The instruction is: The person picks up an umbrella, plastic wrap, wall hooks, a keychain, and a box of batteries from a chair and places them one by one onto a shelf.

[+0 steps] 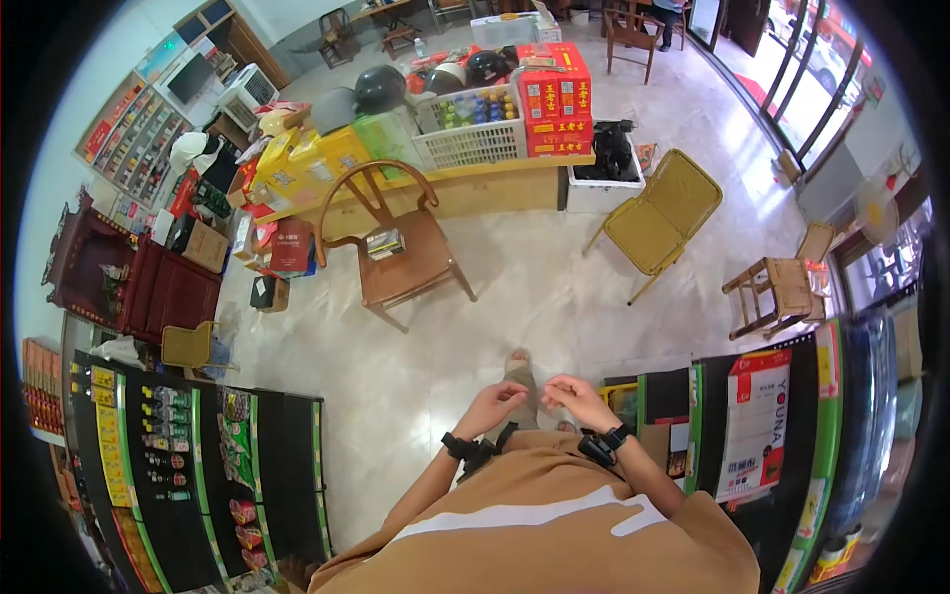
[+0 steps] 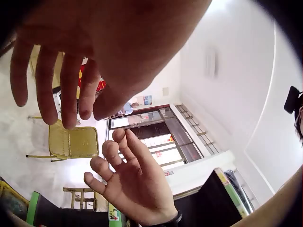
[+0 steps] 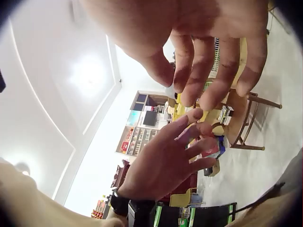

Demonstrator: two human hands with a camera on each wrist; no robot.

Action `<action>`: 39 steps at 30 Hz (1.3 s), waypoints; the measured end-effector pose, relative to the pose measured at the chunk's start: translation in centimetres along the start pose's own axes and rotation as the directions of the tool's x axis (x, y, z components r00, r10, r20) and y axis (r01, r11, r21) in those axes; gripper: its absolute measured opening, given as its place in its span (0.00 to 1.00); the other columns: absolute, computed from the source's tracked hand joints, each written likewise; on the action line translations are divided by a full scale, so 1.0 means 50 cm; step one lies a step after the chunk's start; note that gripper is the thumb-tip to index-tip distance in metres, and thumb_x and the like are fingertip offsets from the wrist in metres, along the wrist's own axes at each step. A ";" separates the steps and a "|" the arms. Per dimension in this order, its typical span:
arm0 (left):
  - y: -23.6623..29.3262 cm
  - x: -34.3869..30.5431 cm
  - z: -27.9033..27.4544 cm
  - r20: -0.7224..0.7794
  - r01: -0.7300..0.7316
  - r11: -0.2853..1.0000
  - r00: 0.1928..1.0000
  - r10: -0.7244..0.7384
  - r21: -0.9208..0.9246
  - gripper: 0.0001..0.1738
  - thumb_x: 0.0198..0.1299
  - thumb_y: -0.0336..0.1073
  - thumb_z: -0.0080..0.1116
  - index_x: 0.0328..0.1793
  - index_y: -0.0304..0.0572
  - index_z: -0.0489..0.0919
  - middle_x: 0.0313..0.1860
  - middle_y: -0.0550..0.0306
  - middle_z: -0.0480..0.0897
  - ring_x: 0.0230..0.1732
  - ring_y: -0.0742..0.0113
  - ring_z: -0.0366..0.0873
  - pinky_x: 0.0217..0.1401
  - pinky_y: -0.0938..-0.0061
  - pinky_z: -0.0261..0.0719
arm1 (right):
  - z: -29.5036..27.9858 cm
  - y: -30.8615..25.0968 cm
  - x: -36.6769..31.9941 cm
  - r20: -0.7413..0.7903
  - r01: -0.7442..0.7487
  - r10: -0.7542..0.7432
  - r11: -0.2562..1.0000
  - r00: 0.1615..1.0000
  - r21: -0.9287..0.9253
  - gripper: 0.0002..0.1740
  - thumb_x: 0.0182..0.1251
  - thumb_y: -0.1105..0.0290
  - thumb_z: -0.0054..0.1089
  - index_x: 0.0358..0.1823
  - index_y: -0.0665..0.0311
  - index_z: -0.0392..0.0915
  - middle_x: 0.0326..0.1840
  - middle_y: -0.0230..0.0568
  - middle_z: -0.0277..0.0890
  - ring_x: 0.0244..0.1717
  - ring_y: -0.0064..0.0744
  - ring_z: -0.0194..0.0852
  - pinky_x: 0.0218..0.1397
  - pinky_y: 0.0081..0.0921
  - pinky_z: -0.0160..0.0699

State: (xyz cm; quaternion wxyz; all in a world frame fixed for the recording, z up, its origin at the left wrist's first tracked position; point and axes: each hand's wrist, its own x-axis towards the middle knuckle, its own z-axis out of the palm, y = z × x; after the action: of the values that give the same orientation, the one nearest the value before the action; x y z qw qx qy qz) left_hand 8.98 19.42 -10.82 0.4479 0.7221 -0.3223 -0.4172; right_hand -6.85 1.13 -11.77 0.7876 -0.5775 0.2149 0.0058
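Green-edged shelf point(image 1: 695, 421), lower right of frame, stands nearest. Left hand point(image 1: 501, 398) and right hand point(image 1: 579, 398), lower centre, hold nothing; fingers loosely curved, slightly spread, presumably raised to stay clear.

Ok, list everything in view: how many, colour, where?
counter: one, yellowish wood, upper middle
basket: one, white, on the counter
cartons: several, red, right of basket
helmets: at least two, black, upper middle
armchair: one, brown, before the counter
folding chair: one, yellowish, right of armchair
other chairs: several, brown or yellowish, elsewhere
cabinet: one, dark red, left
shelves: many, black-and-green, lower corners
shirt: one, brown-white, bottom
wrist straps: two, black, lower middle
left hand: one, bare, lower middle
right hand: one, bare, beside the left
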 end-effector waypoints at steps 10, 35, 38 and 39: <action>0.058 0.277 -0.267 -0.045 -0.134 0.984 0.989 0.140 0.119 0.15 0.68 0.42 0.60 0.52 0.41 0.85 0.43 0.53 0.89 0.42 0.60 0.86 0.48 0.69 0.83 | -0.070 -0.168 0.340 -0.090 0.042 -0.044 0.999 0.995 -0.024 0.11 0.78 0.64 0.58 0.50 0.65 0.80 0.42 0.35 0.84 0.42 0.23 0.82 0.50 0.23 0.82; 0.323 1.050 -0.405 0.111 -0.078 0.996 0.991 0.073 0.037 0.14 0.71 0.39 0.61 0.55 0.37 0.84 0.43 0.58 0.88 0.43 0.73 0.82 0.48 0.75 0.80 | -0.555 -0.443 0.900 -0.209 0.197 -0.187 0.980 0.960 0.028 0.11 0.78 0.68 0.58 0.52 0.68 0.79 0.43 0.36 0.84 0.42 0.25 0.82 0.52 0.25 0.82; 0.327 1.131 -0.417 0.044 -0.079 0.996 0.996 0.077 0.037 0.14 0.71 0.39 0.61 0.55 0.37 0.84 0.42 0.59 0.88 0.42 0.74 0.82 0.48 0.76 0.80 | -0.631 -0.465 0.969 -0.186 0.184 -0.177 0.983 0.966 0.020 0.12 0.77 0.67 0.58 0.51 0.69 0.80 0.43 0.35 0.84 0.42 0.24 0.82 0.49 0.22 0.80; 0.328 1.150 -0.426 0.010 -0.092 0.995 0.996 0.092 0.044 0.14 0.72 0.39 0.61 0.55 0.37 0.84 0.41 0.59 0.88 0.41 0.75 0.82 0.47 0.77 0.80 | -0.653 -0.486 0.990 -0.178 0.153 -0.153 0.988 0.972 -0.012 0.12 0.77 0.67 0.58 0.51 0.69 0.80 0.43 0.36 0.84 0.43 0.24 0.82 0.50 0.23 0.80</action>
State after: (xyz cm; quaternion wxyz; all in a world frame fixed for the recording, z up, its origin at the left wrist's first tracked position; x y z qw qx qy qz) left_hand 51.99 -27.18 -8.49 0.4492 0.7146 -0.3663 -0.3917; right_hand 33.49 -48.57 -14.64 0.7638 -0.5898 0.2393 -0.1068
